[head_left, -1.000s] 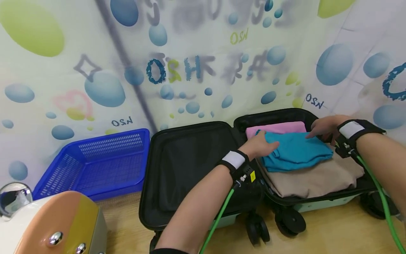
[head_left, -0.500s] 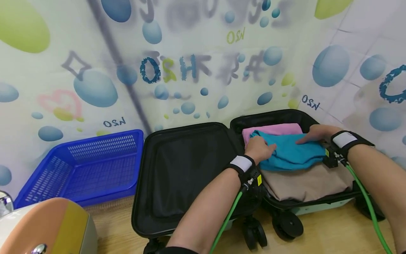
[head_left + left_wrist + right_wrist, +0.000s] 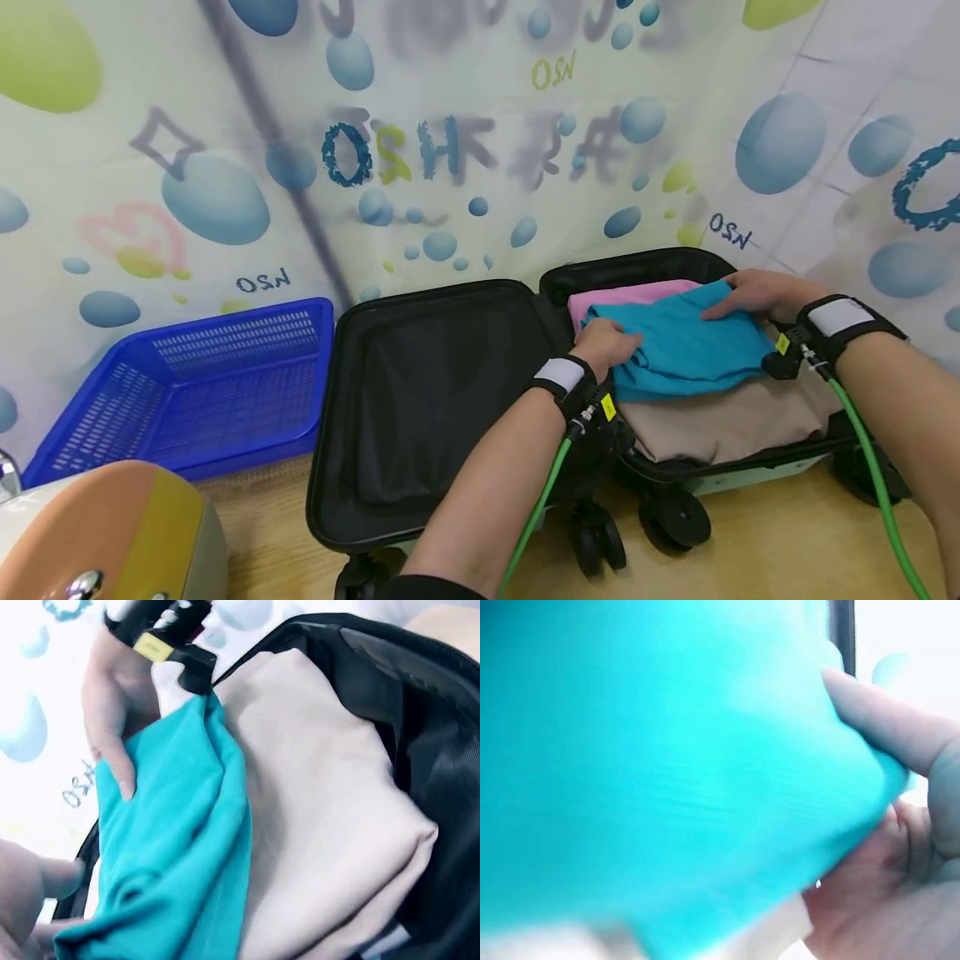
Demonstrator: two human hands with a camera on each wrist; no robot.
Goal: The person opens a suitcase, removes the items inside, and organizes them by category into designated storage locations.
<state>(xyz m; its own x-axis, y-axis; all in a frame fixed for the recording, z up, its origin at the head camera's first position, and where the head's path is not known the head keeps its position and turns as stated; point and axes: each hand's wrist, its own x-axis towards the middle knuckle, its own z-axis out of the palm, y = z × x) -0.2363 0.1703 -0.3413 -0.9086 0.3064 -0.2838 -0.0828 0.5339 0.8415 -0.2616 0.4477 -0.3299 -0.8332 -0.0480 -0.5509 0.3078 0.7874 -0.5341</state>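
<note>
I hold the folded teal garment (image 3: 686, 346) at both ends, my left hand (image 3: 609, 343) curling its fingers around the near-left corner and my right hand (image 3: 753, 293) pinching the far edge, thumb on top, over the beige garment (image 3: 731, 421) in the open black suitcase (image 3: 420, 400).

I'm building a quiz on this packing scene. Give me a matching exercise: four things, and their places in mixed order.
1 folded teal cloth
2 folded beige cloth
3 folded pink cloth
4 blue plastic basket

A left of the black suitcase
B lowest in the stack
C under both hands
D at the far edge, behind the teal

Pairs: 1-C, 2-B, 3-D, 4-A
</note>
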